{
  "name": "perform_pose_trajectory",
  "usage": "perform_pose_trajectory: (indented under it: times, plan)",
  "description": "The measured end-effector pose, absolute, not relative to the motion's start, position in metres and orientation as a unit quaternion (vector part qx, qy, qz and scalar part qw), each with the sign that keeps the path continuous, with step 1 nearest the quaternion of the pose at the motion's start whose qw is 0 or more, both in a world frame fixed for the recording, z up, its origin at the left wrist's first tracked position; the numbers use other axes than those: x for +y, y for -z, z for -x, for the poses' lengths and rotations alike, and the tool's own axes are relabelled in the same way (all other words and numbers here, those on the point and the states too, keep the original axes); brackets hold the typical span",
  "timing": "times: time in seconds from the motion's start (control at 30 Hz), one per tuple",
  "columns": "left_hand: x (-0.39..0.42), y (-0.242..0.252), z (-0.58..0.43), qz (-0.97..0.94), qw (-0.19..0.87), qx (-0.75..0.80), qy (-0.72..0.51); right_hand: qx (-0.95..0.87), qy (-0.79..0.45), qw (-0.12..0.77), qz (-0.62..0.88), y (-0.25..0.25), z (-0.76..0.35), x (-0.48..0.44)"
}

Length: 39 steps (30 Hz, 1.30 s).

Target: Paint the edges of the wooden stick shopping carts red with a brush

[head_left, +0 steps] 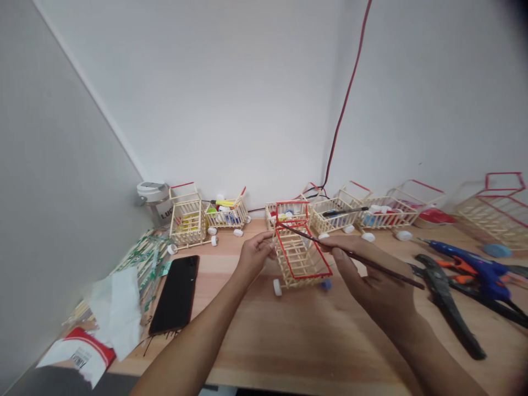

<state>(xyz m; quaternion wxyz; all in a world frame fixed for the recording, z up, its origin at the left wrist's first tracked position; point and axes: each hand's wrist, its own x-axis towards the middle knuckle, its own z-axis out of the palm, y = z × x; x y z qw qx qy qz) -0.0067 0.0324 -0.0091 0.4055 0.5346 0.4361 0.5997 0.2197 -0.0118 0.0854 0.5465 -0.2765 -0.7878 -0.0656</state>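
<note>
A miniature shopping cart (303,258) made of thin wooden sticks stands in the middle of the table, its top rim and handle painted red. Its visible wheels are white on the left and blue on the right. My left hand (256,254) is closed on the cart's left side near the handle, fingertips partly hidden. Between the fingers of my right hand (373,269) is a thin dark paintbrush (350,254), its tip at the red bar below the handle.
Several similar stick carts (187,223) line the wall. At left lie a black phone (175,294), wrapped sticks (142,256) and white tissue (117,308). Pliers (447,308), a blue glue gun (482,269) and a red paint container (435,216) are at right. A red cable (348,93) hangs down the wall.
</note>
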Motion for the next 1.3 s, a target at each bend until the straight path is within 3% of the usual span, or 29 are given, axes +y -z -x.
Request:
perform_pose_trajectory:
  times: [0.43, 0.97, 1.3]
  plan:
    - [0.033, 0.011, 0.005, -0.533, 0.409, 0.428, -0.605, -0.759, 0.064, 0.544, 0.351, -0.081, -0.24, -0.016]
    - [0.03, 0.011, 0.004, -0.535, 0.414, 0.424, -0.602, -0.773, 0.133, 0.534, 0.315, -0.075, -0.218, -0.014]
    - [0.03, 0.011, 0.003, -0.535, 0.411, 0.426, -0.602, -0.78, 0.08, 0.526, 0.33, -0.069, -0.221, -0.012]
